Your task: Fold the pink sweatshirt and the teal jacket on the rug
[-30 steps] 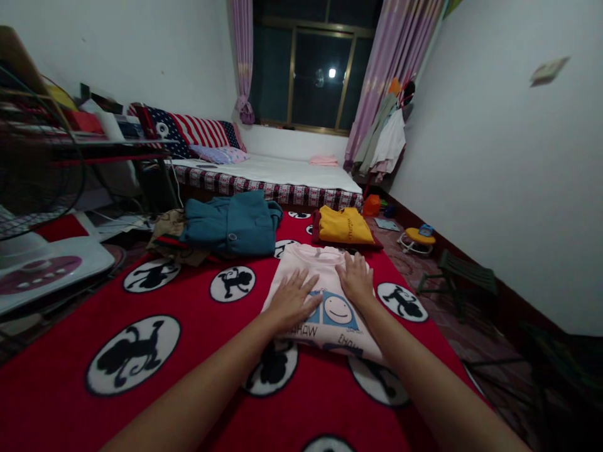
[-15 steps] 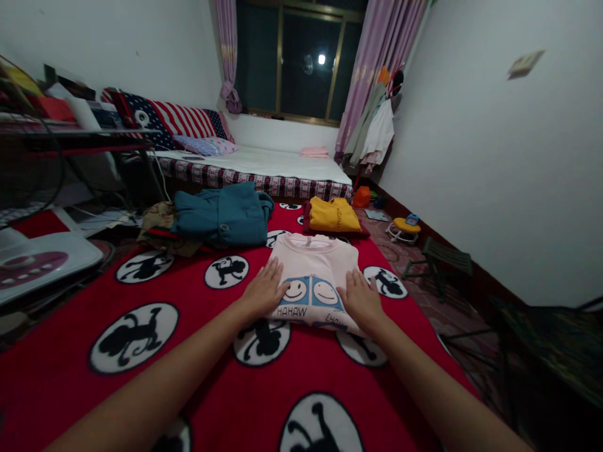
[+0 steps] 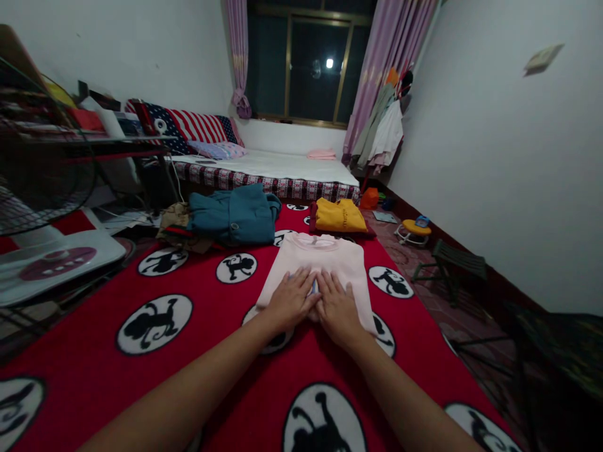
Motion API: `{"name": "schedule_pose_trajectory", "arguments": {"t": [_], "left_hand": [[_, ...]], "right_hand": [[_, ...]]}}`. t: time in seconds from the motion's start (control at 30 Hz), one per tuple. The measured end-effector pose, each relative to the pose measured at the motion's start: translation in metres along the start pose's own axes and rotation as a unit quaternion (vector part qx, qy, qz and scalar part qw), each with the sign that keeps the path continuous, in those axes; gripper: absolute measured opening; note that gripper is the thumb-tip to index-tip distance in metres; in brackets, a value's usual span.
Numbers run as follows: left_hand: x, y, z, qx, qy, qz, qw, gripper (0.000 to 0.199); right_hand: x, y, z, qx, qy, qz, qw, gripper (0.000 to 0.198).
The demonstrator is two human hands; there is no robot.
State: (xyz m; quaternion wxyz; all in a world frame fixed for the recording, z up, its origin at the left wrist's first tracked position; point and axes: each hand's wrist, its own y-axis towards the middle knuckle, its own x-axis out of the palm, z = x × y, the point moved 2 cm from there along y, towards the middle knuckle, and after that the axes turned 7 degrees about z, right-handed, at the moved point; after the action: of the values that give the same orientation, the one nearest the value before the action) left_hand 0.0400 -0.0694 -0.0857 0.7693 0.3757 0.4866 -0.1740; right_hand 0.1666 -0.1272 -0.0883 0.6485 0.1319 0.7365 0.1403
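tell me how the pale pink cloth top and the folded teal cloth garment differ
The pale pink cloth top lies flatter; the folded teal cloth garment is bulkier. The left hand and right hand rest on the top; neither touches the garment. Both are clothing.

A low, wide bed with a smooth white top (image 3: 273,164) and a patterned dark-red-and-white side stands beneath a dark, gold-framed glass window (image 3: 313,75). At its left end, a long stars-and-stripes cushion (image 3: 202,130) leans by the wall, with a pale purple patterned pillow (image 3: 217,150) before it; a folded pink cloth (image 3: 321,154) lies towards the right. Shiny purple fabric curtains (image 3: 239,56) flank the window. Near the right one hangs a white garment (image 3: 386,133). On the floor at right stand a round yellow-topped stool (image 3: 414,227) and a dark green folding stool (image 3: 459,258). A white plastic fan base (image 3: 104,250) with a pink oval panel occupies the left.
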Motion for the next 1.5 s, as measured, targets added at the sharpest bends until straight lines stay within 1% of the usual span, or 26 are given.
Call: {"name": "schedule_pose_trajectory", "arguments": {"t": [0.07, 0.13, 0.2, 0.3, 0.37, 0.43, 0.47, 0.53, 0.6, 0.63, 0.7, 0.8, 0.87, 0.93, 1.0, 1.03, 1.07, 1.13, 1.2, 1.27, 1.33, 1.37, 1.43, 1.5], "left_hand": [[0.019, -0.004, -0.014, -0.011, 0.003, -0.035, 0.999, 0.068], [0.028, -0.011, -0.034, -0.033, 0.011, -0.044, 0.998, 0.072], [0.026, -0.019, -0.052, -0.068, 0.032, -0.041, 0.996, 0.068], [0.011, -0.028, -0.067, -0.12, 0.083, -0.018, 0.989, 0.057], [-0.002, -0.032, -0.066, -0.135, 0.118, 0.005, 0.984, 0.048], [-0.014, -0.034, -0.061, -0.152, 0.146, 0.029, 0.977, 0.044], [-0.018, -0.034, -0.058, -0.166, 0.155, 0.038, 0.973, 0.045], [-0.025, -0.032, -0.054, -0.21, 0.157, 0.041, 0.964, 0.053], [-0.029, -0.03, -0.054, -0.255, 0.132, 0.022, 0.958, 0.06], [-0.03, -0.03, -0.056, -0.276, 0.113, 0.006, 0.955, 0.061], [-0.033, -0.029, -0.06, -0.305, 0.073, -0.028, 0.949, 0.055], [-0.036, -0.031, -0.066, -0.319, 0.028, -0.061, 0.945, 0.038], [-0.036, -0.033, -0.067, -0.319, 0.007, -0.067, 0.946, 0.032], [-0.037, -0.033, -0.065, -0.319, -0.008, -0.056, 0.946, 0.03], [-0.04, -0.029, -0.06, -0.317, -0.015, -0.025, 0.948, 0.028], [-0.043, -0.025, -0.056, -0.311, -0.013, -0.006, 0.95, 0.027], [-0.047, -0.021, -0.051, -0.301, -0.006, 0.014, 0.953, 0.027], [-0.056, -0.008, -0.038, -0.263, 0.026, 0.052, 0.963, 0.027], [-0.064, 0.008, -0.021, -0.205, 0.068, 0.087, 0.973, 0.028], [-0.068, 0.023, 0.001, -0.138, 0.095, 0.116, 0.979, 0.028], [-0.061, 0.034, 0.024, -0.08, 0.099, 0.129, 0.983, 0.025], [-0.053, 0.037, 0.035, -0.058, 0.097, 0.128, 0.985, 0.023], [-0.029, 0.042, 0.054, -0.021, 0.08, 0.118, 0.99, 0.023], [0.0, 0.044, 0.068, 0.004, 0.045, 0.114, 0.992, 0.024]], "right_hand": [[0.011, -0.007, 0.014, 0.012, -0.008, -0.021, 1.0, 0.057], [0.015, -0.019, 0.032, 0.012, -0.014, -0.029, 0.999, 0.06], [0.012, -0.031, 0.049, 0.016, -0.012, -0.029, 0.999, 0.06], [0.002, -0.042, 0.069, 0.038, 0.009, -0.002, 0.999, 0.049], [-0.006, -0.04, 0.081, 0.073, 0.018, 0.034, 0.997, 0.04], [-0.012, -0.033, 0.094, 0.129, 0.011, 0.055, 0.99, 0.034], [-0.015, -0.028, 0.099, 0.159, 0.005, 0.049, 0.986, 0.035], [-0.018, -0.018, 0.108, 0.211, -0.005, 0.009, 0.977, 0.044], [-0.019, -0.01, 0.113, 0.245, -0.007, -0.034, 0.969, 0.052], [-0.019, -0.007, 0.115, 0.255, -0.005, -0.046, 0.966, 0.052], [-0.018, -0.002, 0.117, 0.263, 0.013, -0.053, 0.963, 0.05], [-0.012, -0.001, 0.121, 0.275, 0.062, -0.05, 0.958, 0.049], [-0.005, -0.001, 0.125, 0.284, 0.107, -0.052, 0.952, 0.044], [0.001, -0.001, 0.127, 0.285, 0.156, -0.054, 0.944, 0.037], [0.003, 0.0, 0.127, 0.284, 0.188, -0.046, 0.939, 0.029], [0.003, 0.002, 0.127, 0.284, 0.185, -0.037, 0.94, 0.027], [0.0, 0.004, 0.125, 0.281, 0.167, -0.025, 0.945, 0.024], [-0.009, 0.011, 0.119, 0.267, 0.097, -0.005, 0.959, 0.021], [-0.021, 0.022, 0.109, 0.249, 0.029, 0.009, 0.968, 0.021], [-0.036, 0.034, 0.097, 0.24, 0.001, 0.019, 0.971, 0.025], [-0.048, 0.047, 0.084, 0.228, -0.001, 0.018, 0.973, 0.037], [-0.054, 0.053, 0.078, 0.214, 0.001, 0.006, 0.977, 0.044], [-0.061, 0.064, 0.064, 0.164, 0.01, -0.046, 0.985, 0.053], [-0.064, 0.073, 0.052, 0.107, 0.022, -0.116, 0.987, 0.055]]}}
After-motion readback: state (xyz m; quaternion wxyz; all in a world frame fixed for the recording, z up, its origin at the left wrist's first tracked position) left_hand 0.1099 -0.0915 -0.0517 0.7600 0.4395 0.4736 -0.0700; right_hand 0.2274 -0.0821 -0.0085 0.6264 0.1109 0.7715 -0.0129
